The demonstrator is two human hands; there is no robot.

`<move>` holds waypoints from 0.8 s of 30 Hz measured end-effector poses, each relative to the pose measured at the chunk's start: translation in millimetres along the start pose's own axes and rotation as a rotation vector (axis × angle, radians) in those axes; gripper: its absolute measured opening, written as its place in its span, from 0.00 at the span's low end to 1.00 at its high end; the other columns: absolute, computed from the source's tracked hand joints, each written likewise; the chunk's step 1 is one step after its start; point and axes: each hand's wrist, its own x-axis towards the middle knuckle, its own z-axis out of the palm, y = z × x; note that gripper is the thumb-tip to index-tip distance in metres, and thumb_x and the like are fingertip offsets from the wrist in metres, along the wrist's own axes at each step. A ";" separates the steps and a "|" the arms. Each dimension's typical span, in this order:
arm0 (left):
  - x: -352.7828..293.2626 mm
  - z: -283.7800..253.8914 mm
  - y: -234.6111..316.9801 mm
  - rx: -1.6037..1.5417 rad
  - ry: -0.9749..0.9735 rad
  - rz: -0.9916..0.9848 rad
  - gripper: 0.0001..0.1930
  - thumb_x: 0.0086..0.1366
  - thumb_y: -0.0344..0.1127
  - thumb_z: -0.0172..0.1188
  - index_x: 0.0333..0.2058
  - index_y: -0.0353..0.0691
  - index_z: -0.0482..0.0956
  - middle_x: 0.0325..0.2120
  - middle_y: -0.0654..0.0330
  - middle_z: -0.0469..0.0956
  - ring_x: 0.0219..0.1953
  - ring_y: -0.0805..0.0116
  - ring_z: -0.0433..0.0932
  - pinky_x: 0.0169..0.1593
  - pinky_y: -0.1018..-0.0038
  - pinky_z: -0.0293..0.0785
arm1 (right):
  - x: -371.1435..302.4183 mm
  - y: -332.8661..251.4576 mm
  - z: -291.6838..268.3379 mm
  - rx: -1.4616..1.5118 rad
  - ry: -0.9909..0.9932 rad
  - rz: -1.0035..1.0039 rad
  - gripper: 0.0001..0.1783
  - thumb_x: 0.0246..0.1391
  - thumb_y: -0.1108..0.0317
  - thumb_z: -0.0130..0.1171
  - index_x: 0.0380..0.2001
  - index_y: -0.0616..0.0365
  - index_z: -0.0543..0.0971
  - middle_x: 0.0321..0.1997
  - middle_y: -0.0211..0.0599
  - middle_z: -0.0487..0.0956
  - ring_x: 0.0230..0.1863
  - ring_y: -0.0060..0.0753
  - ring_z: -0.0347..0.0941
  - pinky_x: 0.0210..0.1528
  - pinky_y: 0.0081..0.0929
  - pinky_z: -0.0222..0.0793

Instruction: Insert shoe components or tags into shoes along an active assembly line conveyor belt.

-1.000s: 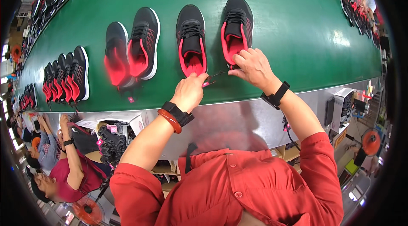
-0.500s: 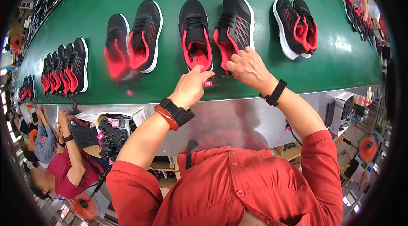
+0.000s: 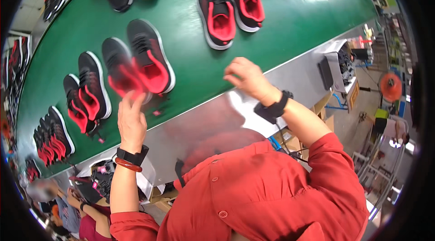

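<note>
While the left hand [image 3: 131, 121], fingers extended and apart, overlaps black-and-red, white-soled lace-up sneakers [image 3: 146, 55] left of centre (contact: cannot tell), the right hand [image 3: 247, 77], half-curled and released, hovers mid-frame.

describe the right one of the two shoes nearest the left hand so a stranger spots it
Find the green table, then the red-sleeved left hand over its near edge. Beyond it, a black-and-red shoe stands right of another shoe. Unlike its blurred neighbour, it looks mostly sharp.
</note>
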 end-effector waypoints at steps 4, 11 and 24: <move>45.4 38.0 44.9 -0.116 0.025 0.166 0.22 0.51 0.18 0.54 0.46 0.41 0.78 0.47 0.52 0.75 0.50 0.51 0.74 0.52 0.61 0.73 | -85.7 64.0 -74.6 -0.071 -0.106 0.295 0.06 0.48 0.71 0.62 0.30 0.58 0.77 0.30 0.41 0.76 0.37 0.47 0.73 0.40 0.40 0.70; 141.1 91.4 136.3 -0.013 -0.144 0.328 0.32 0.55 0.20 0.54 0.61 0.46 0.65 0.59 0.56 0.66 0.54 0.50 0.72 0.52 0.60 0.74 | -159.7 81.6 -98.3 -0.251 -0.403 0.334 0.19 0.37 0.68 0.71 0.37 0.53 0.79 0.37 0.34 0.76 0.45 0.43 0.70 0.47 0.37 0.65; 147.2 129.2 120.0 -0.039 -0.198 0.450 0.08 0.60 0.29 0.52 0.37 0.40 0.79 0.37 0.56 0.78 0.38 0.53 0.79 0.40 0.60 0.77 | -132.3 91.7 -95.4 0.443 -0.275 0.647 0.09 0.57 0.67 0.60 0.31 0.61 0.74 0.29 0.38 0.80 0.31 0.35 0.78 0.32 0.29 0.71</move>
